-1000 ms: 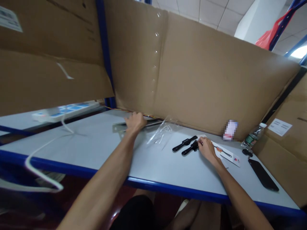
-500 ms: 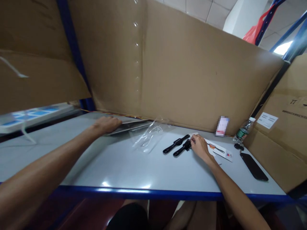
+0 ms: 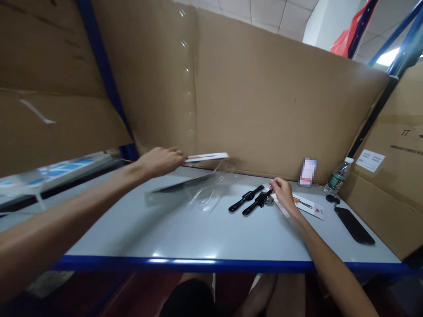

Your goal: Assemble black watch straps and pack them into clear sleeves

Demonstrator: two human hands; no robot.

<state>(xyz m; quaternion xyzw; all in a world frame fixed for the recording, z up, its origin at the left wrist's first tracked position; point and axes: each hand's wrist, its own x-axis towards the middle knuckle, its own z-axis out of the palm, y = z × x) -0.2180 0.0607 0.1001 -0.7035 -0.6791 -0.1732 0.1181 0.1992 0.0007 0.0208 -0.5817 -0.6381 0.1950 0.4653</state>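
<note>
My left hand (image 3: pixel 165 159) is closed on a thin white printed card (image 3: pixel 209 157), raised above the table's back left part. Just below it, a dark grey flat sheet (image 3: pixel 185 182) is tilted over the tabletop, its left end blurred. Clear plastic packaging (image 3: pixel 206 196) lies beside that sheet. On the right, my right hand (image 3: pixel 280 192) pinches the far handle end of a black spokeshave (image 3: pixel 256 205) with a metal part near its middle. A second black spokeshave (image 3: pixel 246 199) lies parallel to its left. Another printed card (image 3: pixel 310 207) rests partly behind my right wrist.
A water bottle (image 3: pixel 339 177), small black round items (image 3: pixel 332 198) and a black phone (image 3: pixel 354 225) are at the right. Cardboard (image 3: pixel 251 101) walls the back and sides. A power strip (image 3: pixel 66 171) is at the left, and the table has a blue front edge (image 3: pixel 185 264).
My left hand has risen and moved right, and the white card now shows in it. The grey sheet has tilted. My right fingers have shifted on the spokeshave, exposing its metal part.
</note>
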